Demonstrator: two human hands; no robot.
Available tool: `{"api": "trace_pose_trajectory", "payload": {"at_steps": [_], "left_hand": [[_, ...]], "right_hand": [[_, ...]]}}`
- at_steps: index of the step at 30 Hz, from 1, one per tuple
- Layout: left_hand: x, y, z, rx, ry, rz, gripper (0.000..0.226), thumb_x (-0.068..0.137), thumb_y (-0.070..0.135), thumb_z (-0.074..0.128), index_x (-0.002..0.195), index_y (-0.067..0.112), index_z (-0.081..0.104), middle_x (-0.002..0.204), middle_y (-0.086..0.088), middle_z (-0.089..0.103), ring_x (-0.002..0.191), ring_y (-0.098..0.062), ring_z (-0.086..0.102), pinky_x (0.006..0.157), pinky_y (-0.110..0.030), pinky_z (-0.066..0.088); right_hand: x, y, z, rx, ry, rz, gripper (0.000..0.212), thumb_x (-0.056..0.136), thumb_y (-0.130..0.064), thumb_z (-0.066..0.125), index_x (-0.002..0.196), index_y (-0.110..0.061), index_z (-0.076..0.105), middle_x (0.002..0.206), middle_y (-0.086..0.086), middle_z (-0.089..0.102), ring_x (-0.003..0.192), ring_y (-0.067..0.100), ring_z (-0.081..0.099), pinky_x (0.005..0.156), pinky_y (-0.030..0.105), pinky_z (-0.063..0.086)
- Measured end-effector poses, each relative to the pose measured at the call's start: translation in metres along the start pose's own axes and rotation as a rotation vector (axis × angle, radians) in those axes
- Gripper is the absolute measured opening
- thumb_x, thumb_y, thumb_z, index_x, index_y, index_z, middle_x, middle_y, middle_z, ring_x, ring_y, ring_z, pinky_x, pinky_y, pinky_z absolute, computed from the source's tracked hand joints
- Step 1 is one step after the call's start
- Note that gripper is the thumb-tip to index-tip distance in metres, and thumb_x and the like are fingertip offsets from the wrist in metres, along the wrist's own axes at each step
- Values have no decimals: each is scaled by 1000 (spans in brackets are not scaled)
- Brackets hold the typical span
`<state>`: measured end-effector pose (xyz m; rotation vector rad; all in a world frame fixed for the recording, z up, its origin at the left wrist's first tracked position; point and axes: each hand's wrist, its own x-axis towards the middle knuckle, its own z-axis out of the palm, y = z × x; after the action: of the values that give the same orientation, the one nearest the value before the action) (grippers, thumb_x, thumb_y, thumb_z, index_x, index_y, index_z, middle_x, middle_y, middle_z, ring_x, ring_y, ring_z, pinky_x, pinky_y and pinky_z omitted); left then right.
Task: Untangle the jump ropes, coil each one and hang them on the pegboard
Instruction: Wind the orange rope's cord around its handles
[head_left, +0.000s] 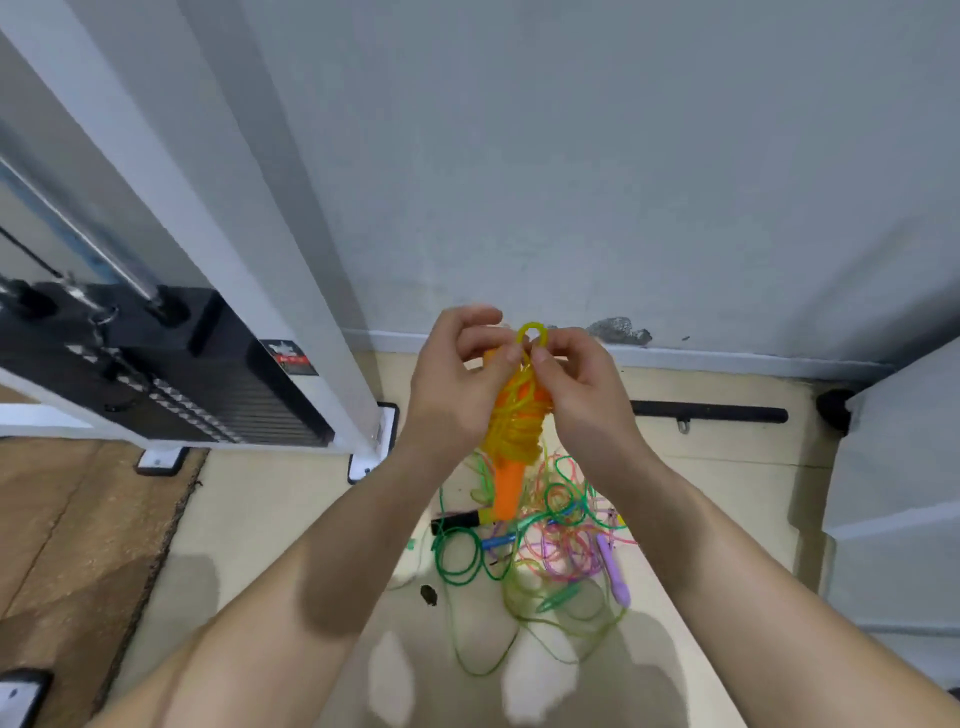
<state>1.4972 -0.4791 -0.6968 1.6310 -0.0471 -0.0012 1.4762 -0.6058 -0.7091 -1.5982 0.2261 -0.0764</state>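
Pinching the yellow rope (519, 415) loop, both raised hands' fingers (506, 356) meet above its orange handles (508, 486)

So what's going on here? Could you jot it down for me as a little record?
In hand: yellow rope wound round its orange handles
Left hand: grips the bundle near its top
Right hand: pinches the rope just under its top loop
On floor: tangle of ropes, green, pink and purple, not yet sorted
At left: weight machine
Pegboard: not in view
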Motion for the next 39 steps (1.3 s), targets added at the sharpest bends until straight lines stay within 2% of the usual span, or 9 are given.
{"api": "trace_pose_trajectory", "payload": {"at_steps": [2,7,11,15,19,22,27,34,39], "left_hand": [[13,47,-4,38,-75,27,33,83,13,74,114,20,63,94,7,72,93,-2,66,81,-15,50],[37,181,-15,194,-104,65,24,85,16,78,87,38,69,86,17,71,89,-3,66,75,-17,53],[48,290,-22,338,-40,90,17,78,14,74,77,30,66,78,11,69,80,-3,63,70,-13,48],[61,396,-31,443,-48,175,7,84,20,70,81,23,64,78,8,67,78,-10,64,71,-25,50],[67,484,-44,392,-69,281,14,90,30,64,79,22,62,76,1,66,74,-15,62,69,-35,51],[72,549,-53,379,-79,363,19,95,33,57,82,20,63,77,4,66,77,-12,62,68,-29,51],[82,635,-55,407,-34,496,21,102,30,52,84,20,57,74,9,58,68,-4,53,59,-19,37],[110,715,-28,237,60,617,12,97,22,61,85,20,62,75,9,64,70,-6,58,64,-22,45],[135,755,-5,112,187,636,8,95,18,65,88,23,65,81,14,67,74,3,61,66,-12,47]], "right_hand": [[7,-54,-5,-17,12,6,9,103,-19,54,101,-11,58,83,3,63,74,14,61,65,31,51],[10,-192,-9,-42,42,6,8,104,-14,51,103,-9,56,80,-2,63,62,-2,61,57,17,48],[5,-297,-6,-137,29,8,9,104,-19,50,103,-15,58,90,-1,67,76,6,64,70,25,52],[2,-403,-1,-214,85,-60,10,105,-20,46,103,-16,55,92,-10,63,81,5,59,74,27,47],[-8,-498,2,-202,147,-178,8,103,-21,46,97,-20,51,85,-8,63,72,6,56,72,33,46],[-17,-563,5,-184,175,-294,7,102,-21,48,96,-20,51,76,-6,60,65,8,53,67,36,48],[-20,-651,9,-183,266,-442,7,102,-22,49,96,-20,52,76,-7,59,70,11,56,68,36,47],[7,-733,-14,-159,347,-556,6,102,-23,50,97,-21,52,85,-6,60,81,14,58,74,35,48],[40,-777,-33,-206,291,-638,6,103,-22,47,98,-21,50,87,-8,57,81,9,55,69,30,43]]}}
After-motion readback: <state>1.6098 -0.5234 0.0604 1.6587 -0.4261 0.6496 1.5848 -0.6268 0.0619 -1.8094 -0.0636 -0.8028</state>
